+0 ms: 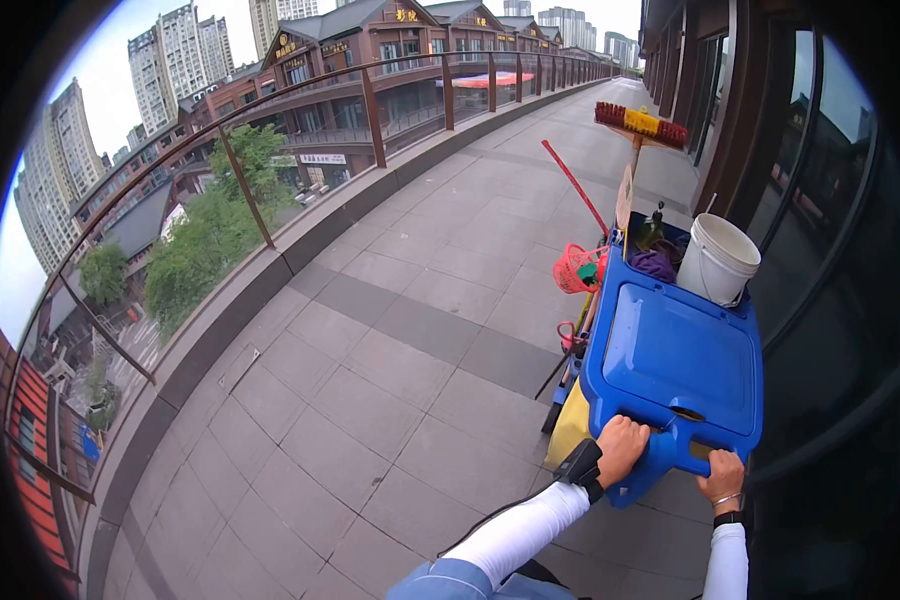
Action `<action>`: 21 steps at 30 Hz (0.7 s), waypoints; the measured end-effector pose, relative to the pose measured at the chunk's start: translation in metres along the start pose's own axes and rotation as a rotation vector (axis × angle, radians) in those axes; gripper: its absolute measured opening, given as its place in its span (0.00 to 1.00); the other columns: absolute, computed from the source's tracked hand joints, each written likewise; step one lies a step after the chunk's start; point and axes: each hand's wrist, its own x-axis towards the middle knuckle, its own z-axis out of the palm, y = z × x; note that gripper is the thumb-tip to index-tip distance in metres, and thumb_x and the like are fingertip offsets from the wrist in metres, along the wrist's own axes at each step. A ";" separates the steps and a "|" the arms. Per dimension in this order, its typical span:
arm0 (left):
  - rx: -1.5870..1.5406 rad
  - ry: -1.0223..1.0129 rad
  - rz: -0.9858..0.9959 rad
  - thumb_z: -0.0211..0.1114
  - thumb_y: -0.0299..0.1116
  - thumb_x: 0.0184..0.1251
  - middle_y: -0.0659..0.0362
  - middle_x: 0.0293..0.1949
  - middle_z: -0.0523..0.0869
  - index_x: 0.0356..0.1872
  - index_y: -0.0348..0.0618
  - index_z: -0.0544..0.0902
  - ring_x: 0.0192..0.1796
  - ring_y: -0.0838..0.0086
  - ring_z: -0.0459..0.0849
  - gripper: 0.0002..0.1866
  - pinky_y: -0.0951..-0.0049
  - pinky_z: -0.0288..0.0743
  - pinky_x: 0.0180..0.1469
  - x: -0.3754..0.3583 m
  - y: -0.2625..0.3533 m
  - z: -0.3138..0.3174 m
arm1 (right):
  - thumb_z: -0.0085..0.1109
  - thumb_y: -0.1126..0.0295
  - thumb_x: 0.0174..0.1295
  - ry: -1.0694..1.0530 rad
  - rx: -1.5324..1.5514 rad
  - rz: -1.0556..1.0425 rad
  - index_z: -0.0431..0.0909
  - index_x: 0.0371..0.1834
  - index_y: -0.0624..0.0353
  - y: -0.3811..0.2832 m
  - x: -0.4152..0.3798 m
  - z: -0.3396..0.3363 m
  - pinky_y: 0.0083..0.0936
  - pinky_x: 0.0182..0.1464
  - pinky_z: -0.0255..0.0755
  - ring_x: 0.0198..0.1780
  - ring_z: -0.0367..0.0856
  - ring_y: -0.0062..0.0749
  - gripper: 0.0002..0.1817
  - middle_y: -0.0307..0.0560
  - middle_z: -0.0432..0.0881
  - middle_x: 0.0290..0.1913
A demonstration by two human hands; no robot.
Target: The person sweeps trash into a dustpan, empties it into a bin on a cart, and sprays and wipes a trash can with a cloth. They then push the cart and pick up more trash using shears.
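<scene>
A blue cleaning cart point(680, 345) with a closed lid stands at the right of the view. Closed round the left corner of its near edge is my left hand point(622, 450), with a black band at the wrist. My right hand point(721, 477) grips the cart's handle further right, fingers wrapped over it. On the cart's far end sit a white bucket point(718, 258), a purple cloth point(653, 265) and a dark bottle. A red and yellow brush head point(640, 125) sticks up beyond them. A red basket point(576, 270) hangs on the cart's left side.
Grey floor tiles point(400, 350) stretch ahead along a walkway. A glass railing with brown posts point(373, 118) and a low kerb curves along the left, with trees and buildings beyond. Dark glass panels and brown columns point(740, 120) stand close on the cart's right.
</scene>
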 end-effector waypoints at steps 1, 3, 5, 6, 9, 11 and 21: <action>-0.014 0.012 0.026 0.57 0.27 0.47 0.58 0.25 0.76 0.29 0.41 0.72 0.34 0.66 0.76 0.07 0.71 0.66 0.42 0.006 -0.004 0.000 | 0.62 0.70 0.33 -0.004 0.004 0.010 0.66 0.17 0.57 0.002 0.006 0.001 0.38 0.31 0.66 0.25 0.72 0.47 0.12 0.50 0.71 0.20; -0.050 -0.002 0.070 0.62 0.28 0.44 0.56 0.31 0.77 0.33 0.42 0.72 0.39 0.66 0.76 0.13 0.70 0.66 0.45 0.035 -0.031 0.005 | 0.63 0.71 0.33 -0.020 -0.014 0.037 0.67 0.17 0.57 0.021 0.035 0.020 0.39 0.33 0.66 0.26 0.72 0.47 0.12 0.50 0.71 0.21; -0.122 -0.076 0.078 0.67 0.29 0.41 0.53 0.41 0.75 0.48 0.35 0.70 0.48 0.63 0.73 0.28 0.68 0.64 0.52 0.047 -0.045 -0.008 | 0.63 0.71 0.33 -0.003 -0.005 0.037 0.67 0.18 0.57 0.027 0.058 0.033 0.39 0.33 0.66 0.27 0.72 0.47 0.13 0.50 0.71 0.22; -0.151 -0.084 0.066 0.67 0.30 0.42 0.50 0.47 0.74 0.56 0.33 0.67 0.54 0.62 0.71 0.35 0.66 0.63 0.56 0.052 -0.056 -0.014 | 0.64 0.70 0.32 0.003 0.000 0.032 0.67 0.18 0.58 0.031 0.071 0.040 0.39 0.34 0.66 0.28 0.72 0.47 0.13 0.51 0.72 0.22; -0.159 -0.045 0.106 0.65 0.29 0.47 0.47 0.69 0.53 0.67 0.40 0.54 0.71 0.59 0.51 0.43 0.57 0.47 0.69 0.039 -0.094 -0.013 | 0.63 0.74 0.33 0.011 0.000 0.162 0.69 0.23 0.59 0.029 0.102 0.065 0.38 0.42 0.66 0.35 0.72 0.48 0.13 0.51 0.72 0.28; -0.149 -0.105 0.109 0.60 0.29 0.53 0.49 0.69 0.54 0.67 0.44 0.57 0.71 0.59 0.51 0.37 0.51 0.49 0.67 0.011 -0.130 -0.010 | 0.60 0.80 0.36 0.069 0.043 0.388 0.70 0.30 0.60 0.018 0.111 0.083 0.39 0.55 0.62 0.44 0.70 0.48 0.14 0.51 0.72 0.34; -0.424 -0.523 -1.289 0.58 0.38 0.55 0.42 0.38 0.82 0.41 0.37 0.80 0.43 0.48 0.79 0.17 0.55 0.72 0.47 -0.407 -0.464 0.070 | 0.57 0.86 0.46 0.342 -0.207 1.051 0.56 0.65 0.58 -0.044 0.138 0.165 0.39 0.64 0.55 0.65 0.60 0.50 0.39 0.50 0.59 0.66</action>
